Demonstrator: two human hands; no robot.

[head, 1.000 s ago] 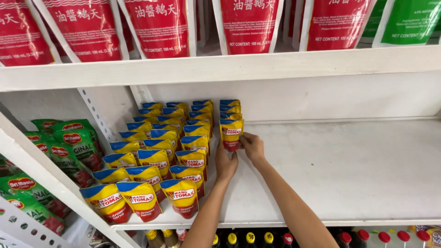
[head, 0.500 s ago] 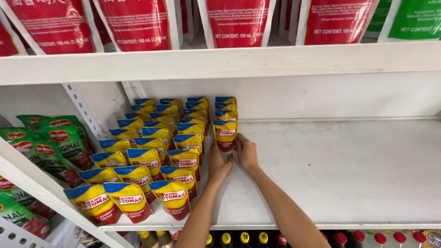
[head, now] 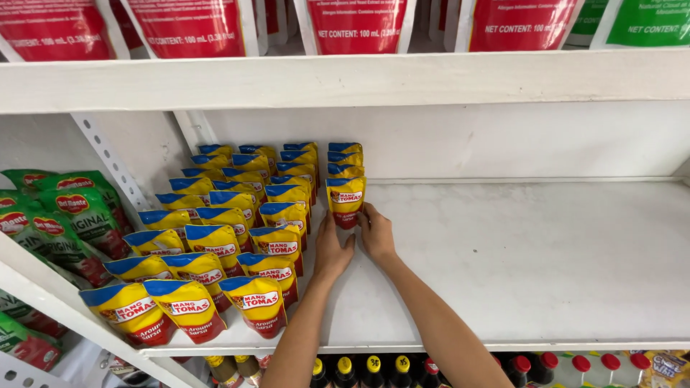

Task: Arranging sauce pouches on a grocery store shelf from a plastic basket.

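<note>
Yellow pouch (head: 346, 201) | both hands touching | pouch rows (head: 215, 244) crowd left

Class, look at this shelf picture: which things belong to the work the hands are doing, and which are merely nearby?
In hand:
- left hand and right hand, either side of the front yellow-and-blue sauce pouch
- the short row of like pouches behind it
- white shelf board

Merely nearby:
- full rows of yellow pouches
- green pouches
- red pouches above
- capped bottles below

Left hand (head: 332, 251) & right hand (head: 376, 233) flanking front yellow pouch (head: 346, 201), upright, mid white shelf (head: 546, 266), pouch rows (head: 215, 244) toward left edge.
</note>
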